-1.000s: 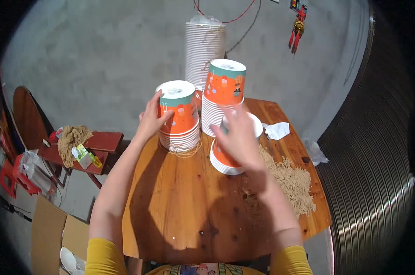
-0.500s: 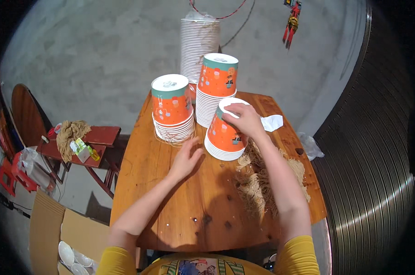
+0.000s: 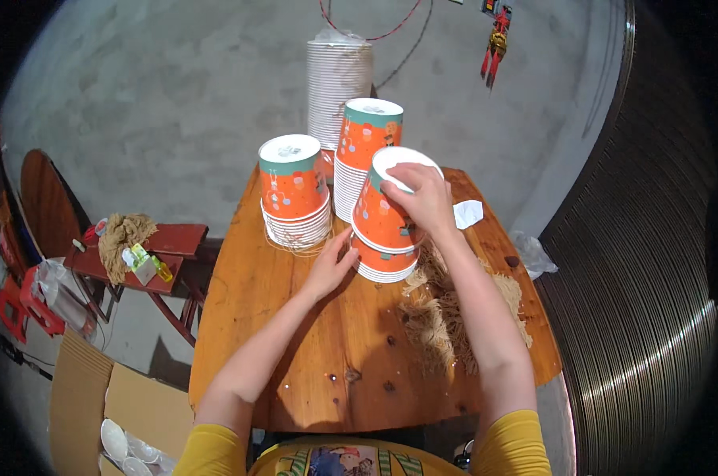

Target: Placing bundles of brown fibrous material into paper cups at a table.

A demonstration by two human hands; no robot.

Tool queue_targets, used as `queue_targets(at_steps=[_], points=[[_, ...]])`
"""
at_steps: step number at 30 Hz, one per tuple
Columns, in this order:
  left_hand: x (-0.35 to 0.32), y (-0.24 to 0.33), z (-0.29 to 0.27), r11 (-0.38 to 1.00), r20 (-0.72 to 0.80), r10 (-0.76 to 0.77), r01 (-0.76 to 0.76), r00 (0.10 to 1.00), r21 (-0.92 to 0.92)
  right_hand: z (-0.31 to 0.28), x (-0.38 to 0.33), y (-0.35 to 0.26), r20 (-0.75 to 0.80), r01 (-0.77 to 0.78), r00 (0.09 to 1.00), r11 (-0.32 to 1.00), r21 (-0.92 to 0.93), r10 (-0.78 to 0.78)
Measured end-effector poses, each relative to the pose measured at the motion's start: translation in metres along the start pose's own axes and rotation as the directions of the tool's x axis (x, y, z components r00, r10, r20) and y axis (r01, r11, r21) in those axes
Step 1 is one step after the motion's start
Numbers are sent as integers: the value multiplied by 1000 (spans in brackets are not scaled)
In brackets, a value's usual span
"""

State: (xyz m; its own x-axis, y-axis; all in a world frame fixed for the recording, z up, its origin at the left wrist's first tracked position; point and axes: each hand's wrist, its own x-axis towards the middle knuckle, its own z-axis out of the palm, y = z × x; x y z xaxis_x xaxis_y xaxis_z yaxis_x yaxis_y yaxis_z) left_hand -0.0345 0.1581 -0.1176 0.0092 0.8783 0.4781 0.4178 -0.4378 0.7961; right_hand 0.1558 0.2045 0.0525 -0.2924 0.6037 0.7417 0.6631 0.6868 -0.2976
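Observation:
My right hand (image 3: 425, 195) grips the base end of an upside-down orange paper bucket (image 3: 381, 208) with a green band and white bottom. This bucket is raised part way off a short nested stack of the same buckets (image 3: 384, 263), whose orange wall shows below its rim. Beside that stack, on its left, my left hand (image 3: 332, 266) has its thumb and fingers apart, fingertips at the stack's edge. Two further inverted stacks stand close by: a left stack (image 3: 295, 190) with loose string round its rims, and a taller middle stack (image 3: 367, 131) partly hidden by the lifted bucket.
A tall column of white-rimmed buckets (image 3: 339, 87) stands behind. Frayed tan cord (image 3: 442, 325) and crumpled white paper (image 3: 468, 213) lie at the table's right. A red bench (image 3: 168, 238) and an open carton (image 3: 140, 389) are left; a ribbed shutter (image 3: 637, 278) is right.
My right hand has lifted the top bucket up from the stack, baring the one beneath. My left hand has moved slightly right, up to the stack's side. The view has shifted a little.

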Motion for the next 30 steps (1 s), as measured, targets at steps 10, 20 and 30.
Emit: queue_targets(at_steps=[10, 20, 30], points=[[30, 74, -5, 485, 80, -288, 217, 954, -847, -39, -2, -13, -224, 171, 961, 985, 27, -161], [40, 49, 5, 422, 187, -297, 304, 936, -854, -33, -2, -4, -216, 151, 967, 987, 61, -134], [49, 11, 35, 375, 269, -397, 422, 878, -825, -87, 8, 9, -339, 22, 937, 958, 285, 80]])
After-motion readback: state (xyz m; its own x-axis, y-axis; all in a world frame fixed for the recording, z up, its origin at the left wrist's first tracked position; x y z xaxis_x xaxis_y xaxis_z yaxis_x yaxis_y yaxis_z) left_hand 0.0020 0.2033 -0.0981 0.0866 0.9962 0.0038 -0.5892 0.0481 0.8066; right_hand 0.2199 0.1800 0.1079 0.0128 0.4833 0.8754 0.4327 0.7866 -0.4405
